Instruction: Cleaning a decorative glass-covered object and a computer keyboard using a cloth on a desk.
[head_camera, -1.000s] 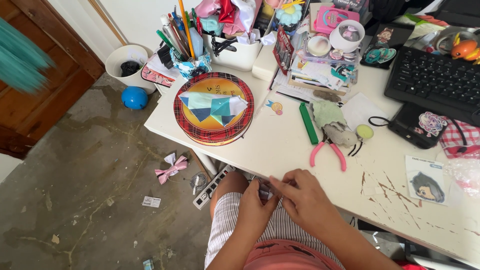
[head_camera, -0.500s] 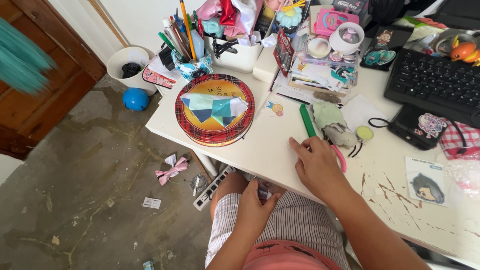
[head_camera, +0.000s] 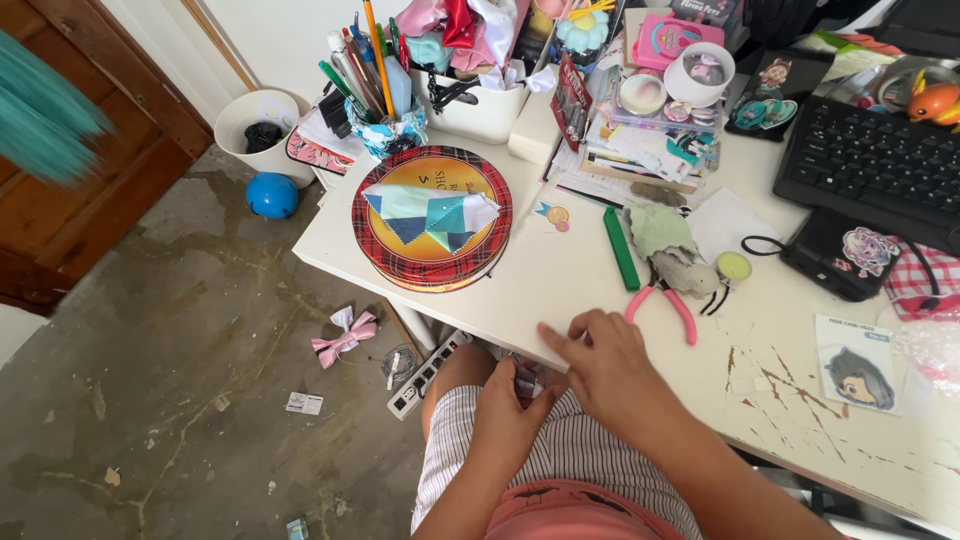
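Right hand (head_camera: 610, 365) has drawn back from beside the pink-handled pliers (head_camera: 660, 300) to the near table edge (head_camera: 500, 325); it now lies flat on the white top, fingers together, forefinger pointing left. Left hand (head_camera: 505, 415) sits below the edge over the lap, fingers curled round a small whitish item (head_camera: 527, 383) (too small to identify), thumb side up.

Risk, judged: that item is held out over open floor, not over the table, so a loose pinch would drop it among the floor litter by the power strip (head_camera: 425, 378).

Packages and labels, left to right: white bin (head_camera: 262, 128) on the floor; round red tartan tin (head_camera: 431, 218) with yellow lid centre, folded patchwork cloth on top; small sticker (head_camera: 552, 214) on the tabletop; green stick (head_camera: 620, 248); white rectangular card (head_camera: 858, 362) with a cartoon figure, far right.
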